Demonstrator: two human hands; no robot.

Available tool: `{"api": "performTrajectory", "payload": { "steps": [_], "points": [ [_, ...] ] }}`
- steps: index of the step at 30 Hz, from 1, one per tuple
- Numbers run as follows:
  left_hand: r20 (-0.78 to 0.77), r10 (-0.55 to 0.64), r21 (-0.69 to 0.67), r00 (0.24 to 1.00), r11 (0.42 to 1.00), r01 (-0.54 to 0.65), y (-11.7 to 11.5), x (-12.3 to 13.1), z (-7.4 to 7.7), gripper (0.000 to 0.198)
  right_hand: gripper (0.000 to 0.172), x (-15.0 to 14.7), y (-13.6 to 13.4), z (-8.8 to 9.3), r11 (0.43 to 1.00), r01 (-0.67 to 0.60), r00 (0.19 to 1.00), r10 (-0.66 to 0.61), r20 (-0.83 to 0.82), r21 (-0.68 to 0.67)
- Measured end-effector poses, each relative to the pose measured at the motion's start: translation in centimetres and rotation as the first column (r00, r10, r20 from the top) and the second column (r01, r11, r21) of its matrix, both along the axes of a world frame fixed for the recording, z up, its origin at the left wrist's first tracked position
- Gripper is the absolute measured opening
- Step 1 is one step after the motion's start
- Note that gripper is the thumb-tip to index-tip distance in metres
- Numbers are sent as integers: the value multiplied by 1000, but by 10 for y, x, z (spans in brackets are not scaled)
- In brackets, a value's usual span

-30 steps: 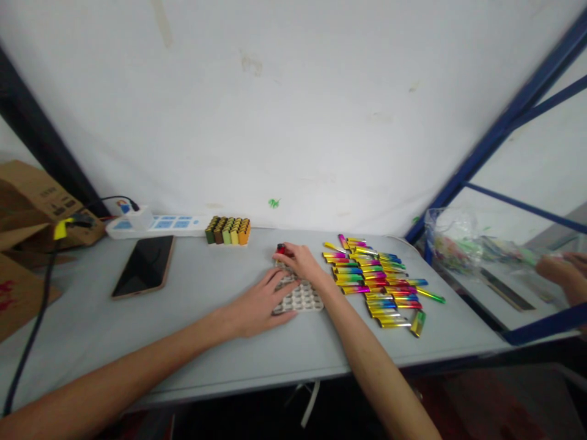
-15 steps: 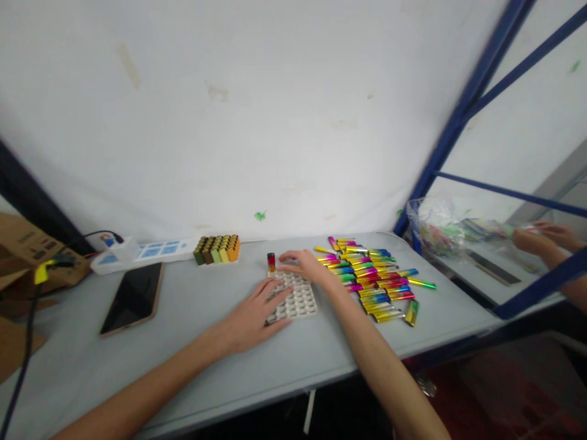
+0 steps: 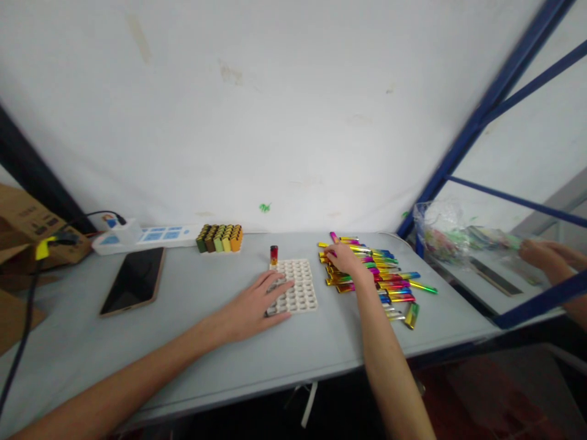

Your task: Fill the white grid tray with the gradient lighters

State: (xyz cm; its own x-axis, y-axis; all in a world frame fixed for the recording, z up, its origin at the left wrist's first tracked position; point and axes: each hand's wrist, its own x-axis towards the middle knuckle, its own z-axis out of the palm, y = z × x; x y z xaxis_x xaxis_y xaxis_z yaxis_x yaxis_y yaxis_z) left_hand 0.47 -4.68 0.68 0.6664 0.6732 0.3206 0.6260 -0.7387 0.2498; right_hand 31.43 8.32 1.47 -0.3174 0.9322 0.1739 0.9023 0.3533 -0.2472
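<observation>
A white tray with rows of empty round holes (image 3: 300,287) lies on the grey table (image 3: 192,342). One lighter (image 3: 274,255) stands upright in the tray's far left corner. My left hand (image 3: 257,305) rests flat on the tray's left near side, fingers spread. Over the pile of shiny multicoloured lighters (image 3: 380,278), right of the tray, my right hand (image 3: 345,261) lies with its fingers down on the lighters; whether it grips one is hidden.
A small tray of green, yellow and orange lighters (image 3: 220,238) stands at the back. A phone (image 3: 134,280), a power strip (image 3: 147,236) and cardboard boxes (image 3: 27,232) are at left. Another person's hands (image 3: 548,256) work behind a blue frame (image 3: 477,122) near a plastic bag (image 3: 440,235).
My right hand let go of the upright lighter at the tray's far left corner and moved right onto the lighter pile. My left hand stayed on the tray.
</observation>
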Motion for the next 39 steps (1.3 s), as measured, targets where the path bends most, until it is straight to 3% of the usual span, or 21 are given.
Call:
{"api": "performTrajectory", "payload": {
  "steps": [7, 11, 17, 22, 25, 30, 39],
  "points": [
    [-13, 4, -26, 1000, 1000, -4, 0, -1, -1, 60, 17, 1, 3, -1, 1000, -6, 1000, 6, -24, -15],
    [-15, 6, -24, 1000, 1000, -6, 1, -1, -2, 60, 11, -1, 1, -3, 999, 14, 999, -11, -50, 44],
    [-1, 9, -33, 1000, 999, -9, 0, 0, 0, 57, 22, -15, -5, 5, 988, 80, 978, -53, -199, 129],
    [8, -1, -38, 1000, 999, 1, 1, 0, 1, 59, 26, -38, -18, 20, 965, 2, 956, 75, -285, 261],
    [6, -2, -35, 1000, 999, 3, 0, 0, 2, 60, 22, -53, -27, 24, 961, -64, 935, 152, -320, 269],
    [3, 2, -19, 1000, 1000, -2, -1, 1, 3, 59, 13, -72, -32, 22, 934, -177, 885, 289, -366, 311],
    [-18, -2, -18, 1000, 1000, 1, 0, 1, 1, 60, 16, -88, -36, 11, 907, -283, 876, 377, -301, 314]
  ]
}}
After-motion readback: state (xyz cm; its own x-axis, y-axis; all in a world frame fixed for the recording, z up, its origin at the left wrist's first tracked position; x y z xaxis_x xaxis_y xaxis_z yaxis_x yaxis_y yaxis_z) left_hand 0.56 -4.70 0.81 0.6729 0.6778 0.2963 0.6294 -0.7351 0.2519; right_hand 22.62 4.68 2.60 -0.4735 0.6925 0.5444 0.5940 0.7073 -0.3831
